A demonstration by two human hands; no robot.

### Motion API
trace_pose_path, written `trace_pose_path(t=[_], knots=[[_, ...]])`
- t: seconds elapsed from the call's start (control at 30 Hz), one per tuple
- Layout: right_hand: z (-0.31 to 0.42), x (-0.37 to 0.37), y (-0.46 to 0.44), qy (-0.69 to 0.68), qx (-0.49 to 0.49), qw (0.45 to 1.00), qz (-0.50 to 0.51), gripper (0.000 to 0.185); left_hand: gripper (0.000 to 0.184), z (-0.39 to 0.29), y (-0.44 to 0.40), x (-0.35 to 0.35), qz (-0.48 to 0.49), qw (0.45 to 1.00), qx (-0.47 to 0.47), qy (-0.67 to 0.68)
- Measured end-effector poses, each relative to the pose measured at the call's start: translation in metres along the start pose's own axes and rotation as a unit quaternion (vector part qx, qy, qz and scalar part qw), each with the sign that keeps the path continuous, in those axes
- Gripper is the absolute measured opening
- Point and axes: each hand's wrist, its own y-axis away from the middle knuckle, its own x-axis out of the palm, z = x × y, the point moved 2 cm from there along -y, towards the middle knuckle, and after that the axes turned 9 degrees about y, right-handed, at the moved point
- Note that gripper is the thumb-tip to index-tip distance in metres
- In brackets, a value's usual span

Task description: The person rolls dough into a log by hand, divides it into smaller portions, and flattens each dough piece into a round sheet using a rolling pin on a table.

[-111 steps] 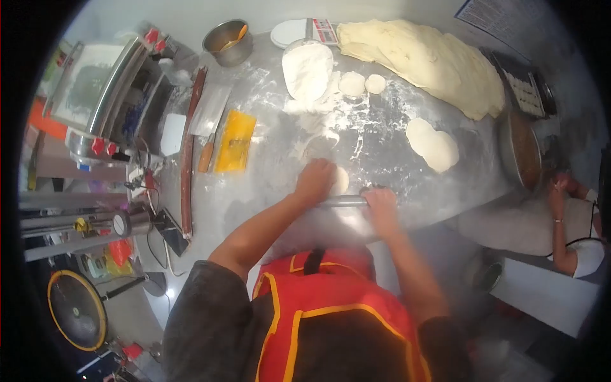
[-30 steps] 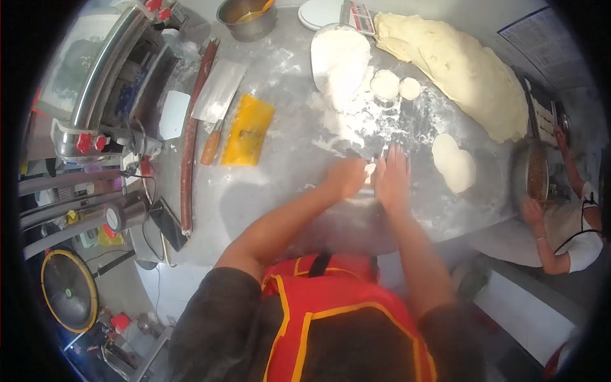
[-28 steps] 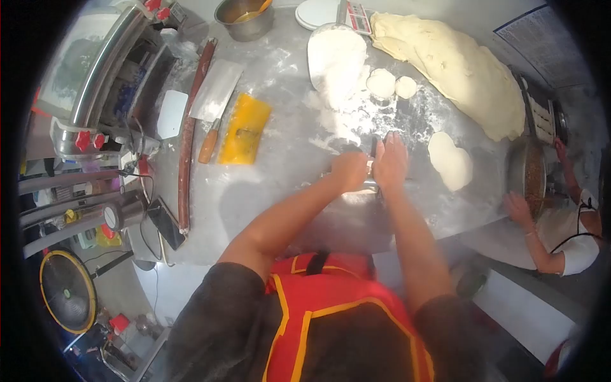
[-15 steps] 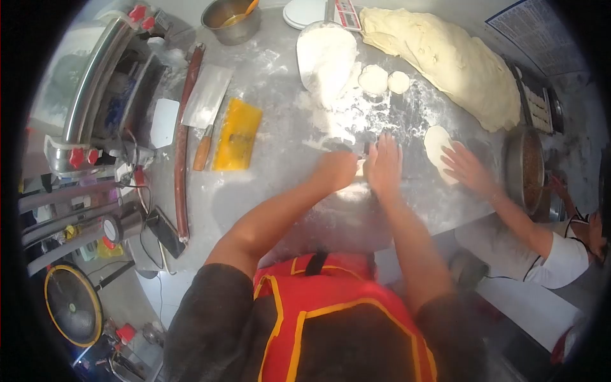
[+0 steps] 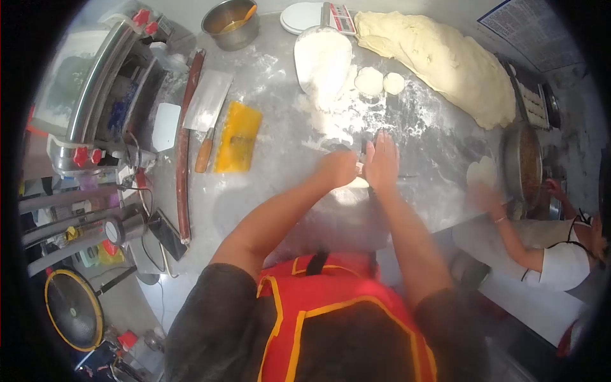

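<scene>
My left hand (image 5: 338,169) is closed in a fist low over the table, its fingertips at the edge of a pale piece of dough (image 5: 358,183). Right beside it, my right hand (image 5: 382,164) lies flat with fingers stretched forward, palm down. Whatever is beneath that palm is hidden. Both hands cover much of the dough. Ahead of them, loose flour (image 5: 347,124) is spread over the steel table. Two small dough rounds (image 5: 369,81) sit farther back, next to a scoop heaped with flour (image 5: 323,60).
A large dough mass (image 5: 439,67) fills the back right. A co-worker's blurred hand (image 5: 487,200) holds a flat dough round (image 5: 482,172) near a pan of filling (image 5: 523,159). On the left lie a cleaver (image 5: 209,102), a yellow scraper (image 5: 237,137) and a long rod (image 5: 184,165).
The co-worker's hand has drawn a flat dough round rightward, toward the pan. My hands stay almost in place, the right one barely shifted. The view has tilted slightly.
</scene>
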Motion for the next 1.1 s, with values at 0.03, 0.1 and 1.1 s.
trace_pose_path(t=[0.03, 0.1, 1.1], knots=[[0.0, 0.0, -0.006, -0.013, 0.005, 1.0, -0.003, 0.051, 0.025, 0.001, -0.001, 0.0, 0.018, 0.999, 0.005, -0.041], [0.0, -0.005, 0.033, 0.008, -0.018, 1.0, 0.011, 0.052, 0.027, 0.005, -0.004, 0.002, 0.057, 0.99, 0.019, -0.124], [-0.001, 0.0, 0.041, 0.01, -0.027, 1.0, -0.003, 0.052, 0.033, 0.003, 0.002, -0.01, 0.014, 0.999, -0.019, -0.021]])
